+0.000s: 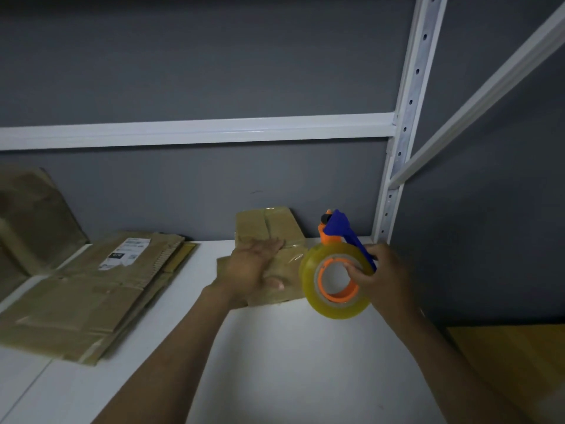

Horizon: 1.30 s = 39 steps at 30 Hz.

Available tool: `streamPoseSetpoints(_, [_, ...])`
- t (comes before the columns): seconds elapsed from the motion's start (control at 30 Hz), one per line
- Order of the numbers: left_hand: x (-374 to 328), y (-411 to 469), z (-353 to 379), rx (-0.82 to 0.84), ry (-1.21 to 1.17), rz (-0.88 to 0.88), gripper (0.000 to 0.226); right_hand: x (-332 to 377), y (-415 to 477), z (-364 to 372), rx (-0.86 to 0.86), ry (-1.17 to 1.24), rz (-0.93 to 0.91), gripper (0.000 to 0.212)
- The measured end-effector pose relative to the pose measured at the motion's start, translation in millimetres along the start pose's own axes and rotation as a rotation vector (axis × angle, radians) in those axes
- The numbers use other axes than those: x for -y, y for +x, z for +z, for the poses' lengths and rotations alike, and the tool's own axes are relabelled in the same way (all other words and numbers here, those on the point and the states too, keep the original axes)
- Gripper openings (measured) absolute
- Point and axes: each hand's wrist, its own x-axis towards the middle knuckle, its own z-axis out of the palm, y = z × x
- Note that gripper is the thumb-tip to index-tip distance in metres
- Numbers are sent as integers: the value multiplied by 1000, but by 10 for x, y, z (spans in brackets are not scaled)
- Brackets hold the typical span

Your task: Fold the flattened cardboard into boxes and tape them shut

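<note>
Left of the tape dispenser [336, 270], close beside it, the box [269, 232] rests on the shelf [275, 347] under the left hand [253, 267], which presses flat with fingers straight. The right hand [382, 276] grips the dispenser's handle. Thin cardboard looks light and bendy; best steadied near the seam.

A person's left hand [255, 264] pressed flat, fingers straight, on top of a small cardboard box [269, 223] standing on a white shelf [275, 347]. Just right of the box, the right hand [382, 273] gripped a blue-and-orange tape dispenser [339, 228] carrying a yellowish tape roll [308, 286]. A stack of flattened cardboard [91, 301] lay well left of the box.
</note>
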Motion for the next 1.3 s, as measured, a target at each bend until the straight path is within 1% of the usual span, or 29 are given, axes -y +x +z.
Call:
streamPoseSetpoints(0.03, [78, 55, 6, 8, 32, 43, 91, 6, -4, -15, -2, -5, -4, 40])
streamPoseSetpoints(0.07, [122, 98, -26, 49, 77, 55, 93, 12, -10, -35, -5, -9, -9, 40])
streamPoseSetpoints(0.1, [138, 130, -68, 72, 126, 73, 91, 12, -14, -51, -8, -7, -10, 40])
streamPoseSetpoints(0.17, [87, 166, -156, 20, 93, 63, 84, 2, -20, -79, -20, 14, -13, 41])
streamPoseSetpoints(0.2, [-32, 131, -214, -43, -10, 34, 80, -4, -25, -86, -32, 30, -20, 42])
streamPoseSetpoints(0.27, [-309, 32, -282, -133, -331, -50, 70, 12, -30, -80, -60, 64, -20, 43])
streamPoseSetpoints(0.3, [-448, -21, -284, -86, -511, -66, 67, 30, -28, -67, -79, 80, -14, 42])
streamPoseSetpoints(0.33, [-582, -73, -265, -3, -663, -32, 67, 54, -18, -59, -99, 104, -8, 42])
streamPoseSetpoints(0.37, [-671, -106, -214, 42, -755, 19, 66, 80, 4, -57, -110, 142, -2, 42])
streamPoseSetpoints(0.4, [-726, -131, -170, 40, -795, 43, 64, 114, 32, -70, -100, 194, 1, 44])
streamPoseSetpoints(0.47, [-757, -178, -121, -44, -906, 22, 59, 174, 115, -130, -13, 331, -19, 47])
streamPoseSetpoints(0.53, [-757, -253, -109, -84, -1040, 25, 61, 261, 188, -218, 168, 472, -52, 54])
streamPoseSetpoints(0.6, [-727, -329, -117, -28, -1146, 48, 68, 352, 241, -276, 342, 520, -96, 67])
streamPoseSetpoints(0.63, [-711, -361, -147, -8, -1167, 56, 70, 373, 269, -285, 387, 515, -123, 73])
streamPoseSetpoints(0.67, [-705, -390, -198, -26, -1158, 32, 66, 381, 285, -290, 407, 505, -148, 75])
streamPoseSetpoints(0.7, [-698, -410, -260, -85, -1131, -24, 61, 379, 297, -293, 413, 483, -162, 76])
streamPoseSetpoints(0.73, [-702, -412, -345, -139, -1120, -107, 61, 375, 300, -299, 425, 457, -163, 76])
streamPoseSetpoints(0.77, [-711, -392, -439, -163, -1163, -208, 69, 365, 301, -304, 441, 416, -168, 76])
streamPoseSetpoints(0.8, [-720, -355, -519, -154, -1253, -295, 72, 355, 301, -304, 451, 358, -184, 76])
streamPoseSetpoints(0.83, [-740, -323, -593, -122, -1349, -353, 67, 343, 300, -296, 445, 293, -211, 76])
streamPoseSetpoints(0.87, [-754, -291, -643, -87, -1420, -393, 54, 340, 300, -287, 439, 237, -237, 74])
streamPoseSetpoints(0.93, [-787, -247, -689, -39, -1476, -424, 24, 347, 304, -264, 448, 172, -272, 73])
streamPoseSetpoints(0.97, [-778, -232, -692, -50, -1468, -428, 20, 341, 309, -248, 456, 142, -293, 73])
streamPoseSetpoints(1.03, [-714, -196, -668, -102, -1419, -452, 21, 328, 332, -238, 461, 66, -333, 71])
streamPoseSetpoints(1.1, [-624, -203, -633, -149, -1366, -513, 20, 327, 387, -255, 502, -13, -366, 70])
streamPoseSetpoints(1.23, [-462, -265, -552, -164, -1304, -580, 18, 379, 585, -260, 598, -159, -433, 71])
streamPoseSetpoints(1.3, [-328, -288, -576, -246, -1303, -623, 16, 386, 684, -266, 622, -199, -441, 70])
